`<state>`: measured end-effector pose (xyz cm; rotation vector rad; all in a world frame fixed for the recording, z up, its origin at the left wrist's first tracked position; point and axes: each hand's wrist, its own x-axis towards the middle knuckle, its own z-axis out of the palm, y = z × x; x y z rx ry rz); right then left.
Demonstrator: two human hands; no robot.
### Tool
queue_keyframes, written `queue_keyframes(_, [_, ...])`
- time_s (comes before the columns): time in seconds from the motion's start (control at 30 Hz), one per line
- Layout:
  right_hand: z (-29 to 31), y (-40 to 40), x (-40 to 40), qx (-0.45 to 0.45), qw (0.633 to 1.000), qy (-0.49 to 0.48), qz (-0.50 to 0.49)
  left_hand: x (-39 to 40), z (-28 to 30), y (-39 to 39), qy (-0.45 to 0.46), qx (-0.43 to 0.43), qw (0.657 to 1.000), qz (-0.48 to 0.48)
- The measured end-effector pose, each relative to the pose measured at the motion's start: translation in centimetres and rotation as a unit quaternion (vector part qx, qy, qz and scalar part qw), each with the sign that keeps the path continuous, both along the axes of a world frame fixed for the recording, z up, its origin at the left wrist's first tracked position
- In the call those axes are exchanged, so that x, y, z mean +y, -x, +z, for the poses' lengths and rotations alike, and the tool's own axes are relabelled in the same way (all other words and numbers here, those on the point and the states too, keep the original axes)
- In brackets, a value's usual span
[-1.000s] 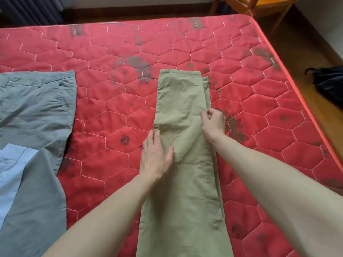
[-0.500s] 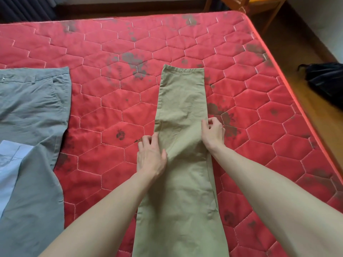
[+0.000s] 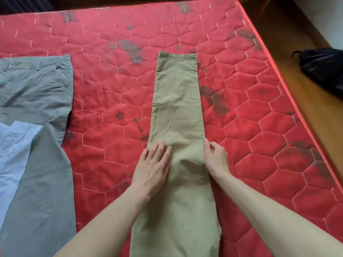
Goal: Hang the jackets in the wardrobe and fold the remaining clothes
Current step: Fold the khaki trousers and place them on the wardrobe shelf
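Khaki trousers (image 3: 178, 108) lie lengthwise on the red mattress (image 3: 259, 145), folded leg over leg, with the hems at the far end. My left hand (image 3: 152, 167) presses flat on their left edge, fingers straight. My right hand (image 3: 215, 156) is at their right edge with curled fingers, pinching the fabric there. A small ridge of cloth stands between the two hands. Grey trousers (image 3: 37, 127) lie spread at the left, with a light blue shirt (image 3: 13, 154) on top of them.
The mattress's right edge (image 3: 297, 108) runs diagonally, with wooden floor beyond it. A black bag (image 3: 323, 67) lies on that floor. Dark stains mark the mattress around the khaki trousers.
Both hands have slid toward me along the khaki trousers. The lower leg that showed along the right edge is now covered.
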<state>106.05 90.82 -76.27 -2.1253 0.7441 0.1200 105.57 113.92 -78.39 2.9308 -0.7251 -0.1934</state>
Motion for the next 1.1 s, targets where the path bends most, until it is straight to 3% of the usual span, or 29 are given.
queue_keyframes(0.1, [-0.3, 2.9, 0.5, 0.070, 0.997, -0.001, 0.032, -0.3, -0.4, 3.0, -0.025, 0.036, 0.999, 0.003])
queue_keyframes(0.3, [-0.2, 6.9, -0.6, 0.022, 0.997, 0.068, 0.039, -0.9, 0.2, 6.8, -0.008, 0.061, 0.998, 0.026])
queue_keyframes(0.4, [0.1, 8.3, -1.0, 0.033, 0.998, 0.028, 0.044, -0.5, 0.3, 8.8, -0.020, 0.074, 0.997, 0.012])
queue_keyframes(0.5, [-0.7, 11.5, -1.6, 0.056, 0.992, 0.015, 0.114, 0.1, -0.1, 11.3, -0.047, 0.060, 0.997, -0.020])
queue_keyframes(0.73, [-1.3, 13.8, -1.8, 0.098, 0.978, 0.152, 0.108, 0.1, -0.9, 15.7, -0.059, 0.062, 0.994, -0.063])
queue_keyframes(0.83, [-0.9, 15.4, -0.8, 0.027, 0.968, 0.238, 0.080, 0.2, -0.7, 16.4, -0.038, 0.067, 0.996, -0.053])
queue_keyframes(0.9, [-1.5, 17.4, 0.2, -0.064, 0.935, 0.316, 0.148, 0.7, -0.7, 17.1, -0.027, 0.069, 0.997, -0.038])
queue_keyframes(0.97, [-2.4, 19.5, 1.4, -0.113, 0.896, 0.320, 0.285, 1.5, -1.0, 18.0, -0.022, 0.073, 0.997, -0.019])
queue_keyframes(1.03, [-3.6, 22.5, 2.6, -0.096, 0.855, 0.320, 0.397, 2.2, -1.5, 19.6, -0.024, 0.088, 0.996, -0.006])
queue_keyframes(1.1, [-4.7, 25.9, 2.9, -0.054, 0.850, 0.329, 0.408, 2.7, -2.0, 21.7, -0.029, 0.099, 0.995, -0.002])
